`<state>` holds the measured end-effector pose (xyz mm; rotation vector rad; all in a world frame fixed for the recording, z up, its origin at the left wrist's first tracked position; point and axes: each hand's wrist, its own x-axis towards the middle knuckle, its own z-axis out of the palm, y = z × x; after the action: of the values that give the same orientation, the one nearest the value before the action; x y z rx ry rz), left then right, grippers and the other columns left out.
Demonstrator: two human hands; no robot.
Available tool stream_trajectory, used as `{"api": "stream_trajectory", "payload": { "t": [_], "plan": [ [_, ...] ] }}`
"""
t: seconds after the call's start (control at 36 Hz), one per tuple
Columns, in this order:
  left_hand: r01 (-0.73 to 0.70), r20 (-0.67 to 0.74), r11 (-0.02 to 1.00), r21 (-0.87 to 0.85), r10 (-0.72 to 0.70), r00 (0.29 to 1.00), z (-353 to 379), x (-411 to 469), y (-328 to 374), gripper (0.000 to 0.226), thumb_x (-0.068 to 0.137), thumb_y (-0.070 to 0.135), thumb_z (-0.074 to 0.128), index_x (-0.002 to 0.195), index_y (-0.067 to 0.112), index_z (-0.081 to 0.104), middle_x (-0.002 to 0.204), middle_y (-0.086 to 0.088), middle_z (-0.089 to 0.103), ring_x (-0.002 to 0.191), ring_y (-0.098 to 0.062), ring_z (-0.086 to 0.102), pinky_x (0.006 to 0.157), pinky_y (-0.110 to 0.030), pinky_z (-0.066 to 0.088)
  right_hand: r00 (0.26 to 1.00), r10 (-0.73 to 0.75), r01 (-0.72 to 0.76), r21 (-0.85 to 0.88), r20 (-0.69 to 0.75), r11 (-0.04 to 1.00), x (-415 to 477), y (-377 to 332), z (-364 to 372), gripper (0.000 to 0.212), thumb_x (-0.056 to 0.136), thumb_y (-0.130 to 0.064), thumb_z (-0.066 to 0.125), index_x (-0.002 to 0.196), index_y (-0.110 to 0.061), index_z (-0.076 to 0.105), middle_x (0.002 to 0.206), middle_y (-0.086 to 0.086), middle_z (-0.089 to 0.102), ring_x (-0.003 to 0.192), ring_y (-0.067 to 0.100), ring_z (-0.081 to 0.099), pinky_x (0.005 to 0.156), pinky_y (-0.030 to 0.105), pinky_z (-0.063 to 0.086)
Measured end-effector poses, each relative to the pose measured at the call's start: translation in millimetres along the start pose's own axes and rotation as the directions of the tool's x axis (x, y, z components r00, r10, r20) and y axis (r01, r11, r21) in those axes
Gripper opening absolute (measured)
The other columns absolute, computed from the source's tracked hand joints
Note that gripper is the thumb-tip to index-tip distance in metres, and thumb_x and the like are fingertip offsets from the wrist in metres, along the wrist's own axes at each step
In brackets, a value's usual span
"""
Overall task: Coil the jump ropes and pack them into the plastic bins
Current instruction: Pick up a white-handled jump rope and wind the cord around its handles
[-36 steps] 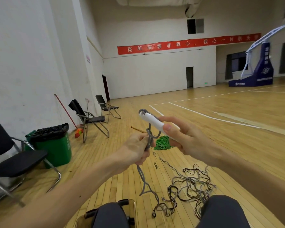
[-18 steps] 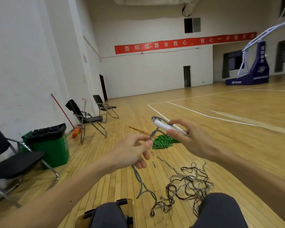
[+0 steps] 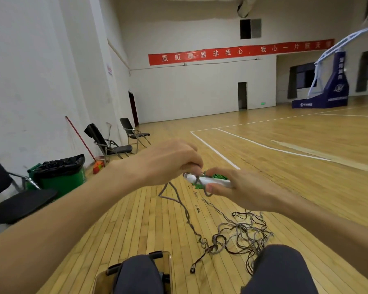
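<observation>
My right hand (image 3: 240, 190) grips a white jump rope handle (image 3: 208, 181), held nearly level in front of me. My left hand (image 3: 168, 161) is above the handle's left end and pinches the grey rope (image 3: 174, 197) where it crosses the handle. From there the rope hangs in a loop and trails down to the floor. It ends in a loose tangle of grey and dark cords (image 3: 242, 234) between my knees. A clear plastic bin (image 3: 136, 272) shows at the bottom edge, partly hidden by my left knee.
A green pile (image 3: 218, 177) lies on the floor behind my hands. A green trash bin (image 3: 60, 177) with a black bag, folding chairs (image 3: 108, 143) and a red broom (image 3: 83, 143) line the left wall. A basketball hoop base (image 3: 331, 90) stands far right.
My left hand rose from below the handle to over its left end, carrying the rope across it. My right hand lowered the handle and tipped it nearly level.
</observation>
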<state>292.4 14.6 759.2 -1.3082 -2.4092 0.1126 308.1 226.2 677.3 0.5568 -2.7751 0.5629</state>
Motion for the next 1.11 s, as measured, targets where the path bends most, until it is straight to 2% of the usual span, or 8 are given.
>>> {"api": "stream_trajectory", "payload": {
  "t": [0.14,0.28,0.44,0.56,0.69,0.81,0.86,1.11],
  "plan": [
    [-0.031,-0.026,0.986,-0.163,0.027,0.999,-10,11,-4,0.014,0.095,0.029,0.066,0.094,0.02,0.077,0.076,0.022,0.061,0.077,0.007,0.055,0.069,-0.012,0.038,0.995,-0.099,0.099,-0.011,0.03,0.995,-9,-6,-2,0.064,0.084,-0.076,0.029,0.141,-0.049,0.039,0.083,0.002,0.07,0.053,0.003,0.049,0.057,0.016,0.034],
    [0.049,-0.018,0.906,-0.421,-0.063,0.998,-10,11,-13,0.012,0.092,0.024,0.07,0.09,0.015,0.077,0.07,0.009,0.067,0.062,-0.008,0.058,0.062,-0.022,0.046,0.989,-0.148,0.148,0.037,0.004,0.988,-15,-7,-8,0.062,0.087,-0.074,0.034,0.143,-0.047,0.042,0.071,-0.005,0.062,0.053,0.003,0.048,0.056,0.017,0.035],
    [0.111,0.002,0.698,-0.708,-0.155,0.988,-5,6,-16,0.02,0.09,0.027,0.069,0.089,0.009,0.075,0.07,-0.005,0.069,0.061,-0.015,0.06,0.059,-0.026,0.048,0.973,-0.227,0.228,0.204,-0.033,0.952,-22,-9,-17,0.048,0.091,-0.065,0.043,0.135,-0.047,0.047,0.083,-0.04,0.057,0.067,-0.008,0.053,0.065,0.007,0.038],
    [0.159,0.032,0.554,-0.817,-0.232,0.972,2,4,-17,0.022,0.09,0.033,0.065,0.101,0.014,0.062,0.074,-0.006,0.071,0.064,-0.022,0.061,0.057,-0.028,0.049,0.965,-0.241,0.261,0.389,-0.101,0.884,-22,-9,-19,0.036,0.094,-0.069,0.047,0.126,-0.054,0.05,0.067,-0.02,0.054,0.055,0.003,0.04,0.055,0.019,0.036],
    [0.178,0.089,0.325,-0.929,-0.27,0.959,13,1,-14,0.024,0.1,0.006,0.054,0.082,0.021,0.062,0.07,-0.007,0.056,0.058,-0.016,0.046,0.05,-0.023,0.04,0.958,-0.223,0.285,0.558,-0.178,0.78,-24,-17,-26,0.029,0.094,-0.053,0.05,0.121,-0.044,0.057,0.062,-0.004,0.043,0.056,0.01,0.036,0.051,0.017,0.035],
    [0.203,0.13,0.219,-0.955,-0.308,0.942,24,1,-8,0.01,0.094,0.03,0.06,0.095,0.021,0.065,0.069,-0.005,0.053,0.058,-0.016,0.047,0.054,-0.026,0.041,0.969,-0.168,0.248,0.68,-0.183,0.69,-22,-20,-24,0.028,0.098,-0.056,0.048,0.117,-0.042,0.063,0.07,0.008,0.031,0.059,0.018,0.026,0.047,0.024,0.025],
    [0.216,0.15,0.173,-0.961,-0.333,0.931,27,1,-5,0.028,0.087,0.037,0.059,0.103,0.015,0.06,0.067,-0.004,0.054,0.054,-0.015,0.047,0.052,-0.026,0.042,0.972,-0.146,0.234,0.717,-0.183,0.656,-19,-19,-23,0.035,0.095,-0.057,0.048,0.119,-0.037,0.064,0.072,0.008,0.028,0.06,0.02,0.024,0.047,0.025,0.022],
    [0.249,0.176,0.227,-0.941,-0.3,0.938,40,-4,4,0.034,0.105,0.039,0.039,0.1,0.009,0.055,0.064,-0.004,0.053,0.052,-0.016,0.049,0.054,-0.024,0.044,0.977,0.014,0.17,0.822,-0.211,0.544,-10,-12,-28,0.04,0.089,-0.056,0.049,0.116,-0.032,0.067,0.067,-0.002,0.036,0.055,0.01,0.028,0.046,0.021,0.023]
  ]
}}
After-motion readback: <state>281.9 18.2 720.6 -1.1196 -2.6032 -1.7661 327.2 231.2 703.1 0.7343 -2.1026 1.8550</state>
